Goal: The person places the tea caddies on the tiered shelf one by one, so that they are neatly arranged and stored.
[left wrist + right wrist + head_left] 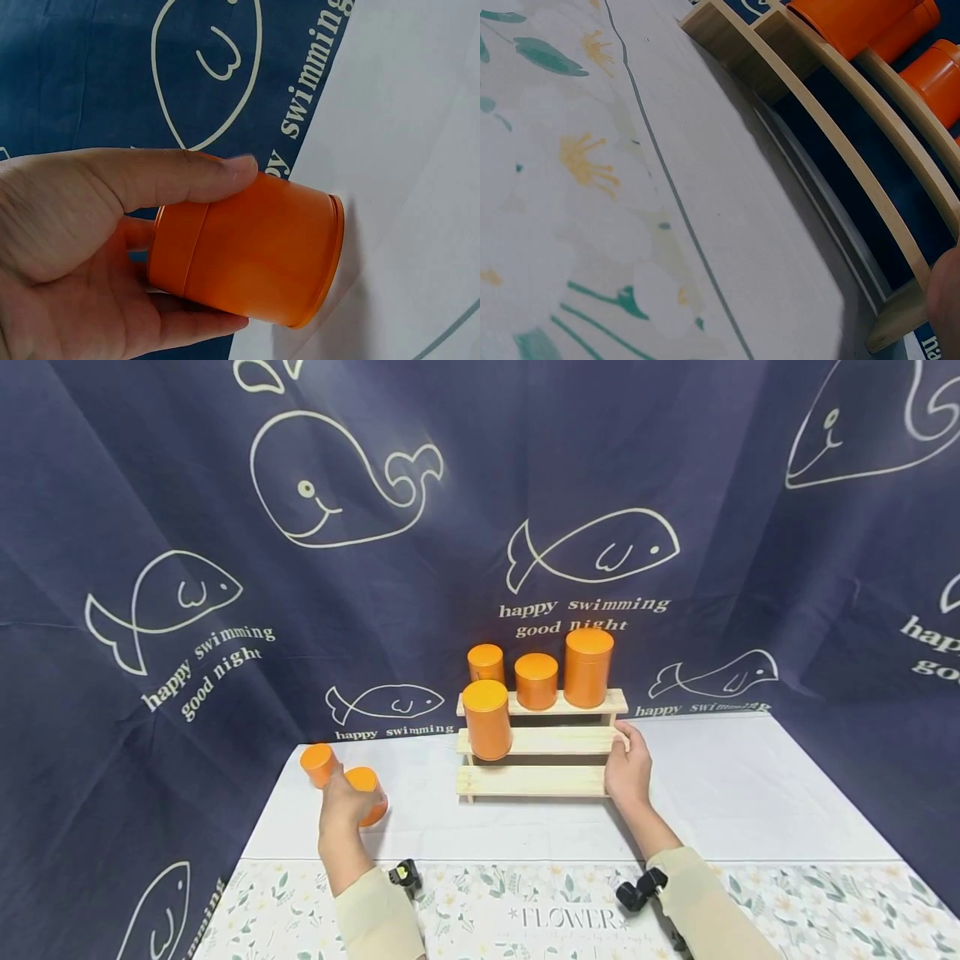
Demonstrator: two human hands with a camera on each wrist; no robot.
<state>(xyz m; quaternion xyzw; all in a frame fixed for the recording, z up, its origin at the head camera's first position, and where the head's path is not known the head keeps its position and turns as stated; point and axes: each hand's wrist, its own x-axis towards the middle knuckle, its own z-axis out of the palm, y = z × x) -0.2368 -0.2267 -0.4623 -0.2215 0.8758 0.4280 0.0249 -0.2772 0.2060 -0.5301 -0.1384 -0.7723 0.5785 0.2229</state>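
My left hand [347,806] grips an orange canister [370,795] at the left of the table. In the left wrist view, the thumb lies along one side of this canister [259,247] and fingers show on the other; whether its base touches the table I cannot tell. Just beyond that hand stands a smaller orange canister [318,763]. My right hand [630,770] holds the right end of a three-tier wooden rack [532,782]; only a bit of it enters the right wrist view. On the middle tier's left end sits a tall orange canister [488,722].
The top tier bears a small canister [486,662], a short wide canister [536,682] and a tall canister [588,668], all orange. A dark blue curtain [480,460] hangs right behind the rack. A floral-printed cloth [465,910] covers the table's near part.
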